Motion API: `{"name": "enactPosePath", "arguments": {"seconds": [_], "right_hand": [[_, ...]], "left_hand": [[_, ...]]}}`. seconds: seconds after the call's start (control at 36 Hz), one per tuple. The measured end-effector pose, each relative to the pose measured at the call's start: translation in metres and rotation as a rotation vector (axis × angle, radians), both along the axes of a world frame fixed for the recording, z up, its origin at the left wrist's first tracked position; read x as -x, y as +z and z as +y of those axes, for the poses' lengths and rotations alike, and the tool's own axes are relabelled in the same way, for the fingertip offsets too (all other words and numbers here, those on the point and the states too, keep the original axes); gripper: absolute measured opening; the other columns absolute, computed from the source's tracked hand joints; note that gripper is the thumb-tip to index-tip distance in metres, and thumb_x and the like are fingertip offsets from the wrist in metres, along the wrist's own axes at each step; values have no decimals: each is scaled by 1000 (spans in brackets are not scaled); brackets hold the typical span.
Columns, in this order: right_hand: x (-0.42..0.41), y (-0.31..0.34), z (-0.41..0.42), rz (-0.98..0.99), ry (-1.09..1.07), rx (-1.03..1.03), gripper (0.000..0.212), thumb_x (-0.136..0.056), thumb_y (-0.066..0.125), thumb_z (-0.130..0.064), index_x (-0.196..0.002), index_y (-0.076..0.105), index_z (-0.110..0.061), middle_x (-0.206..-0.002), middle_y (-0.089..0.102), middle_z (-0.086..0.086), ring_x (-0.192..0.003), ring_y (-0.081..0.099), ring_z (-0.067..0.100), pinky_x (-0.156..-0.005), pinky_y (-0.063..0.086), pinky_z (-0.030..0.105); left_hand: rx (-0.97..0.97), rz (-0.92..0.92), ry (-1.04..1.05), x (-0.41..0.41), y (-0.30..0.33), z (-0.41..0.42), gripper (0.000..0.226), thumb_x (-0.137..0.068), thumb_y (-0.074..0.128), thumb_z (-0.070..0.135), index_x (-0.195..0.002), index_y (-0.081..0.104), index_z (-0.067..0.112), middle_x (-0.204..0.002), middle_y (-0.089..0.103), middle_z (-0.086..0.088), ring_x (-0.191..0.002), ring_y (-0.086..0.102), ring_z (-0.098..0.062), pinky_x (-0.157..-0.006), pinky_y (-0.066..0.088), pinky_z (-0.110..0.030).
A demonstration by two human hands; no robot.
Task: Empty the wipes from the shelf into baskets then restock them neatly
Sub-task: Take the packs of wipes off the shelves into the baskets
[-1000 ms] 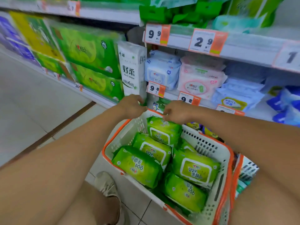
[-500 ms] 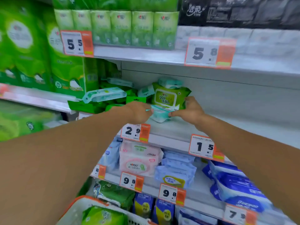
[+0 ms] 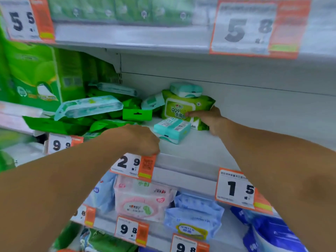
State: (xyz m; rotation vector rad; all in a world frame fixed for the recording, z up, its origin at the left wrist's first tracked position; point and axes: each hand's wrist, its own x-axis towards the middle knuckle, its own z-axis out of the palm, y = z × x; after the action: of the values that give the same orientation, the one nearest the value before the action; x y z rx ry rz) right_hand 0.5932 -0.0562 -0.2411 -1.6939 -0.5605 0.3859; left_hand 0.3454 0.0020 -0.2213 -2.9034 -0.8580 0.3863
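Right fingers [image 3: 190, 113] on green wipes pack [image 3: 179, 110]

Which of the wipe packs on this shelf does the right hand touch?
The upright green wipes pack with the 99.9 label, at the back. The right hand holds its lower right side; the small teal pack in front lies flat, untouched.

The shelf [image 3: 209, 151] lies bare on its right half, open from front edge to back wall. The left half is blocked by a loose heap of green wipe packs [image 3: 87, 110]; a teal pack [image 3: 171, 129] sits near the middle, and the upper shelf [image 3: 136, 39] closes off the space above.
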Motion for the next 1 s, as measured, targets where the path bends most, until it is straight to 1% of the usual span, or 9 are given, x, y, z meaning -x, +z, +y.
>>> {"name": "enactPosePath", "arguments": {"seconds": [0.14, 0.22, 0.36, 0.5, 0.58, 0.69, 0.78, 0.89, 1.0], "right_hand": [[-2, 1, -22, -45, -95, 21, 112, -6, 97, -44, -109, 61, -17, -101, 71, 2, -83, 73, 22, -67, 63, 44], [14, 9, -68, -26, -201, 8, 101, -11, 98, -41, -102, 62, -17, -98, 71, 3, -82, 73, 22, -69, 63, 42], [48, 15, -159, 61, -294, -74, 61, -44, 99, -20, -91, 62, -13, -92, 73, 5, -76, 72, 18, -65, 63, 37], [71, 17, -228, 278, -180, -193, 104, -32, 101, -23, -127, 62, -12, -108, 75, 10, -89, 75, 27, -71, 61, 49], [103, 38, -252, 351, -52, -215, 51, -77, 81, -21, -126, 66, -16, -113, 74, 10, -100, 72, 27, -81, 60, 50], [136, 70, -267, 379, 75, -181, 38, -83, 74, -21, -120, 69, -14, -106, 76, 10, -90, 75, 25, -72, 62, 49], [169, 83, -267, 383, 173, -142, 18, -87, 70, -17, -105, 71, -13, -95, 78, 10, -76, 76, 24, -64, 62, 47], [207, 61, -261, 366, 293, -152, 40, -76, 77, -15, -115, 70, -13, -110, 75, 11, -98, 73, 26, -84, 60, 49], [232, 33, -258, 388, 373, -207, 46, -68, 77, -10, -113, 70, -8, -111, 74, 14, -100, 73, 26, -85, 60, 46]], "left_hand": [[-24, 42, -6, 1, 1, -2, 46, -103, 31, 45, -145, 41, 31, -151, 40, -8, -136, 40, -29, -110, 35, -40], [19, -29, 31, 8, -1, -11, 45, -105, 28, 37, -147, 41, 25, -153, 38, -9, -137, 40, -28, -111, 35, -36], [28, -643, -17, 36, -14, -31, 28, -95, 52, 32, -119, 66, 25, -124, 66, -4, -106, 61, -29, -88, 50, -33], [230, -1004, -113, 57, -16, -79, 25, -87, 70, 28, -110, 70, 18, -112, 69, 0, -109, 60, -22, -89, 42, -26], [349, -1080, -97, 67, -6, -108, 26, -85, 73, 26, -109, 70, 17, -106, 68, 4, -105, 61, -17, -89, 41, -24], [576, -1140, 9, 74, 7, -127, 25, -82, 75, 37, -101, 68, 23, -93, 65, 11, -93, 64, -16, -78, 45, -27], [744, -1107, 149, 84, 18, -139, 53, -83, 69, 53, -121, 62, 17, -101, 61, 2, -84, 58, -13, -75, 47, -28], [1238, -1102, 369, 116, 21, -145, 66, -78, 68, 63, -129, 57, 22, -123, 60, -4, -102, 64, -27, -85, 57, -39], [1314, -1089, 313, 151, 11, -136, 46, -82, 73, 44, -117, 66, 16, -114, 72, -8, -99, 71, -29, -86, 58, -41]]}}
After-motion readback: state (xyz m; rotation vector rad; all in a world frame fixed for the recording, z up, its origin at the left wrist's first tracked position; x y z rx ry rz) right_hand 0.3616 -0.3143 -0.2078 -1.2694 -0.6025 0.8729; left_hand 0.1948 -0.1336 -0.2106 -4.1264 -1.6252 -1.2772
